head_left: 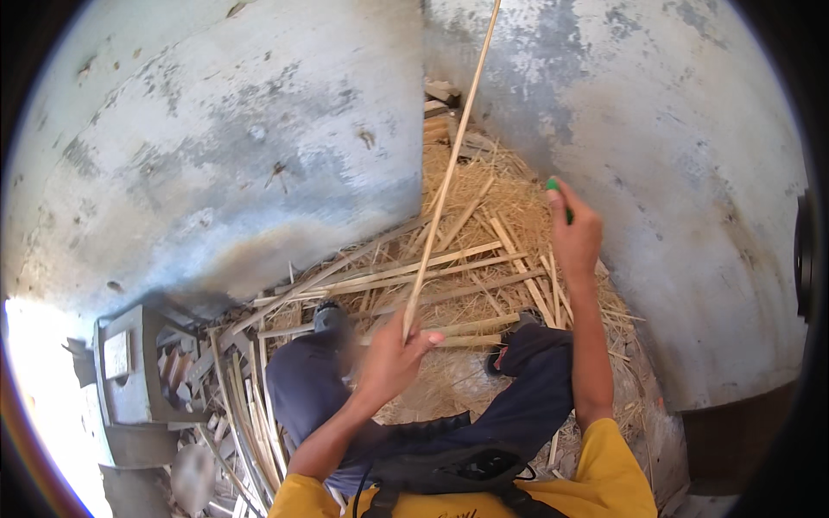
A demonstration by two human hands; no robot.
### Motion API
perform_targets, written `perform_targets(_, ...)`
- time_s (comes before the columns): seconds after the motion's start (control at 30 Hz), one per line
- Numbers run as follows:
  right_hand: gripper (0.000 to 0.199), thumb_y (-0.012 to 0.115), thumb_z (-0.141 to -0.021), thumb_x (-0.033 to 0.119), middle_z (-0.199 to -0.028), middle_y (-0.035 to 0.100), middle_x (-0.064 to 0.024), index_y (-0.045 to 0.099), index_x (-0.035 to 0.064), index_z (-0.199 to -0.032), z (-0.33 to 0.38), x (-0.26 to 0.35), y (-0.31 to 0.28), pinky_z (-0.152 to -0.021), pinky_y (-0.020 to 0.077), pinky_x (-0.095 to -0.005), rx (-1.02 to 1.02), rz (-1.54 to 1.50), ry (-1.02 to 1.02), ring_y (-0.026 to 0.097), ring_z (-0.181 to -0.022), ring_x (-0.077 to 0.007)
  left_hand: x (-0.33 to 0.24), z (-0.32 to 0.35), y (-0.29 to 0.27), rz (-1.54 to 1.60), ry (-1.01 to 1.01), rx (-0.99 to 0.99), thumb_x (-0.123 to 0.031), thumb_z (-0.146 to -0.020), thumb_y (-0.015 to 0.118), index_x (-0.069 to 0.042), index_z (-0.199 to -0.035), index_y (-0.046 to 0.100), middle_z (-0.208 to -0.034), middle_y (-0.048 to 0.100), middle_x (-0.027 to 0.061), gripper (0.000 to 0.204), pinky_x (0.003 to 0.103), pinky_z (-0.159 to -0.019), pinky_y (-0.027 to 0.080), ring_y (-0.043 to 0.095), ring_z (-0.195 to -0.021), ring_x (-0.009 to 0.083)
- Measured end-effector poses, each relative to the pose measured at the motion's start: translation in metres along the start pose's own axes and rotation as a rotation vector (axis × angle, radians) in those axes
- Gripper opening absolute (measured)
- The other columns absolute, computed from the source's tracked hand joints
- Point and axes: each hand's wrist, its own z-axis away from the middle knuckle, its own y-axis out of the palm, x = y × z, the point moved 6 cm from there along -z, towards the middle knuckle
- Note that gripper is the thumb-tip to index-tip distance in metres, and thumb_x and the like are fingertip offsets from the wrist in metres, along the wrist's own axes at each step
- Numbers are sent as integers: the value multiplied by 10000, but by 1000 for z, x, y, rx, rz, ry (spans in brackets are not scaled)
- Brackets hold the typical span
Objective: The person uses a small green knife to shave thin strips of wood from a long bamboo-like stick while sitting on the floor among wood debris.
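My left hand (390, 363) is closed round the lower end of a long, thin bamboo strip (446, 183). The strip slants up and slightly right, past the top of the view. To the right, apart from the strip, my right hand (577, 235) is raised with its fingers closed on a small green object (553, 184). Only bits of green show at the thumb and between the fingers, so its kind is hidden. Beyond my feet, several pale split strips (458, 257) lie crossed over straw-coloured shavings (484, 186).
Weathered grey-white walls stand on the left (259, 129) and right (682, 173), close to where I sit. A grey box-like frame (142, 371) is at the left. Next to it, a bunch of long strips (250, 406) lies among wood scraps. More wood pieces (440, 91) fill the far corner.
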Motion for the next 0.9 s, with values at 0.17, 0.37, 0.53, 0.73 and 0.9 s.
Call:
perform_targets(0.17,364,564,-1058,348,-820,692,-92,725,28,-1123,16,13,-13,-542,445,-308,4,-398,-25,583,-596,-164,-13,-17,-4,95,105,-25,-613,-983,630,-56,-924,455,-746,391,-24,587,288,-585,371,376,-683,104)
perform_targets(0.37,351,683,-991,388,-862,720,-84,725,53,-1087,74,83,27,-584,519,-324,334,-547,-470,693,-680,-207,10,-16,2,486,-38,179,-644,-970,617,-129,-916,385,-746,384,-56,568,231,-510,323,374,-623,35)
perform_targets(0.53,309,786,-901,310,-829,701,-73,759,81,-1107,88,109,26,-522,482,-340,358,-457,-582,653,-605,-242,9,-22,3,433,27,193,-652,-924,681,-145,-922,374,-779,391,-62,592,227,-515,324,371,-631,34)
perform_targets(0.73,328,799,-882,305,-790,688,-48,767,106,-1141,91,110,31,-491,459,-343,343,-422,-590,632,-566,-227,-1,-18,2,378,31,183,-626,-911,719,-141,-913,386,-814,405,-55,588,240,-552,358,397,-677,47)
perform_targets(0.9,343,810,-863,295,-762,677,-39,771,123,-1158,91,106,33,-488,456,-347,359,-406,-592,625,-556,-225,-7,-18,3,374,31,179,-590,-921,736,-115,-921,406,-833,403,-50,578,247,-589,354,377,-718,57)
